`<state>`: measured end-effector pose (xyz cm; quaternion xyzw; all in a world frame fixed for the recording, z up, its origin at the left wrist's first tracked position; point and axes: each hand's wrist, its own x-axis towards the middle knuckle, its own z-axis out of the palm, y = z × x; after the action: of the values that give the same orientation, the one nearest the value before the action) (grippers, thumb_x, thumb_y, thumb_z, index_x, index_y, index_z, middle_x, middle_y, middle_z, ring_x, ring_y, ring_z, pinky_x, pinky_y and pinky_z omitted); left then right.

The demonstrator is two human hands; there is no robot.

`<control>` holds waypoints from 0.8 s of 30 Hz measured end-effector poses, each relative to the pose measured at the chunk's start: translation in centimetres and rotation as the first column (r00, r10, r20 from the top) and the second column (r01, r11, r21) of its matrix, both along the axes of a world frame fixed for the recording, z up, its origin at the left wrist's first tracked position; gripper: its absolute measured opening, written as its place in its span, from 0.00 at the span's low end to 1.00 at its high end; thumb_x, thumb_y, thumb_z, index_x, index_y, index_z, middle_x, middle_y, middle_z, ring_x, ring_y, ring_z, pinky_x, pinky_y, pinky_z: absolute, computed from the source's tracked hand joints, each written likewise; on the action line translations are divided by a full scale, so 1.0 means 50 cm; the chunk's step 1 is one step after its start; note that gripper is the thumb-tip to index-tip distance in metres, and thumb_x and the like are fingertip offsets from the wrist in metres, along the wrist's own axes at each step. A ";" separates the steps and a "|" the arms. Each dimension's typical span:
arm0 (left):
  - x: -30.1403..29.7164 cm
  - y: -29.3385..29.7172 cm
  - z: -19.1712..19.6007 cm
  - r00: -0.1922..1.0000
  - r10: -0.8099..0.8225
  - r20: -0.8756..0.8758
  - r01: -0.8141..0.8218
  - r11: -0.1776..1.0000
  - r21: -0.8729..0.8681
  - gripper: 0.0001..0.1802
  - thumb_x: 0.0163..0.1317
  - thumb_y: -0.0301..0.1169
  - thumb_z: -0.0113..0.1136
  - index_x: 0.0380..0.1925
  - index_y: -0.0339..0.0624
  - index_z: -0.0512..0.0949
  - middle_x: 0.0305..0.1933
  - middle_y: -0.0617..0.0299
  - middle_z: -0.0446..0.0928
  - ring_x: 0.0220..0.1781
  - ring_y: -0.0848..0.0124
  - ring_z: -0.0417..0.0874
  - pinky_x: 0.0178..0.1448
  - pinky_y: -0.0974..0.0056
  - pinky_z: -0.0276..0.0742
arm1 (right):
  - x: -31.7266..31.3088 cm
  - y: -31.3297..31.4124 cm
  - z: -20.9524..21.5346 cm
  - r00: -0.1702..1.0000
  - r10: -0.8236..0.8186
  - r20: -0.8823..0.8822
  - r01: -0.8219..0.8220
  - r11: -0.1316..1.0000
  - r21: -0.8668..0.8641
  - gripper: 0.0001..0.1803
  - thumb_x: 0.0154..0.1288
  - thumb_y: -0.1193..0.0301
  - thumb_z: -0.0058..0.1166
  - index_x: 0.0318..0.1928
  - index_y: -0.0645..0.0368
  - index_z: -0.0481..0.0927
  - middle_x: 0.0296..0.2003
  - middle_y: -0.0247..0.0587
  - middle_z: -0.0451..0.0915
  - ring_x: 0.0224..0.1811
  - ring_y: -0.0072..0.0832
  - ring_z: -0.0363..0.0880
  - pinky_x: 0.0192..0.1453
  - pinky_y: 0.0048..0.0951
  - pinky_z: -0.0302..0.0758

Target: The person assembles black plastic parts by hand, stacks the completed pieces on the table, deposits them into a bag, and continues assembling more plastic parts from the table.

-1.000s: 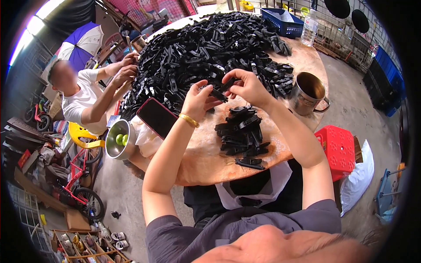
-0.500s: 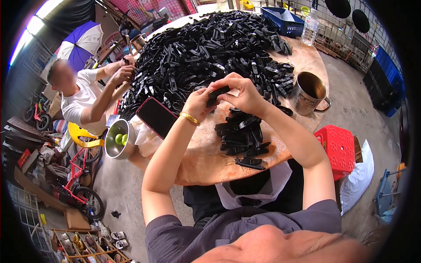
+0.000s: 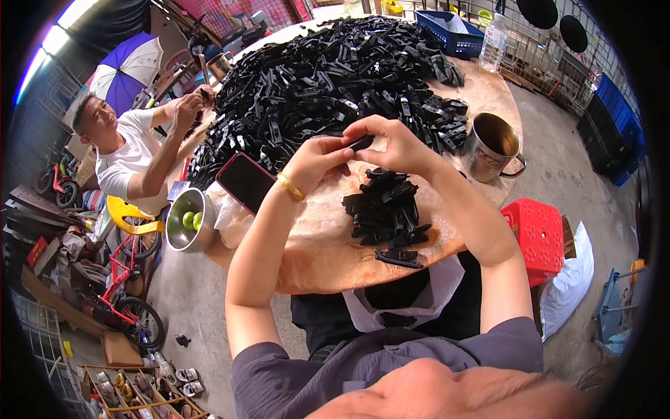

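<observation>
Above the near side of the table, my left hand [image 3: 317, 162] and my right hand [image 3: 396, 145] meet fingertip to fingertip. Both are closed on one small black plastic piece [image 3: 361, 144]; fingers cover part of it, so its exact kind cannot be made out. Behind my hands spreads a large heap of similar black pieces [image 3: 307, 91], some with shiny faces. A smaller pile of them [image 3: 385, 209] lies below my right hand, near the table's front edge. By my left forearm rests a phone with a dark screen and red edge [image 3: 246, 183].
A metal mug [image 3: 492, 146] stands right of the heap, with a bottle [image 3: 494, 43] and blue basket [image 3: 453, 35] farther back. At left is a metal bowl [image 3: 183, 241] holding green fruit. A co-worker [image 3: 129, 150] sits there. A white bag [image 3: 447, 297] hangs below the front edge.
Both hands have shifted slightly, and the black piece has moved a little to the right and shows less between the fingers. The co-worker's head and hands have changed position.
</observation>
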<state>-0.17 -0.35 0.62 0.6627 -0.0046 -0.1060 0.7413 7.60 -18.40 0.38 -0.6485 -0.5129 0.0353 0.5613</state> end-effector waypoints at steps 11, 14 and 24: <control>-0.019 -0.046 0.018 0.935 0.097 0.341 -0.231 0.897 0.378 0.14 0.57 0.24 0.57 0.43 0.30 0.73 0.27 0.62 0.77 0.23 0.81 0.75 0.27 0.76 0.72 | 0.013 -0.039 0.034 0.959 0.070 -0.275 -0.105 0.988 -0.115 0.15 0.51 0.78 0.60 0.41 0.69 0.77 0.34 0.39 0.80 0.37 0.18 0.76 0.44 0.20 0.73; 0.001 -0.059 -0.030 0.848 0.107 0.519 -0.294 0.910 0.293 0.14 0.57 0.24 0.57 0.44 0.31 0.73 0.31 0.60 0.79 0.31 0.80 0.76 0.36 0.75 0.73 | 0.017 -0.063 0.042 0.986 0.053 -0.160 -0.080 0.983 -0.168 0.18 0.54 0.70 0.60 0.44 0.65 0.76 0.36 0.43 0.80 0.38 0.23 0.78 0.44 0.24 0.74; -0.020 -0.086 -0.029 0.863 -0.305 0.402 -0.038 0.755 0.654 0.17 0.58 0.33 0.57 0.46 0.40 0.71 0.45 0.57 0.75 0.48 0.70 0.75 0.48 0.67 0.71 | -0.091 -0.204 0.016 0.691 -0.347 0.634 0.721 0.267 -0.640 0.35 0.53 0.47 0.54 0.52 0.61 0.66 0.36 0.52 0.74 0.36 0.46 0.78 0.39 0.40 0.75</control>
<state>-1.15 -4.66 -0.84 0.8779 -0.2028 0.0142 0.4335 3.04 -28.60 1.19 -0.9645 -0.2607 -0.0330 0.0275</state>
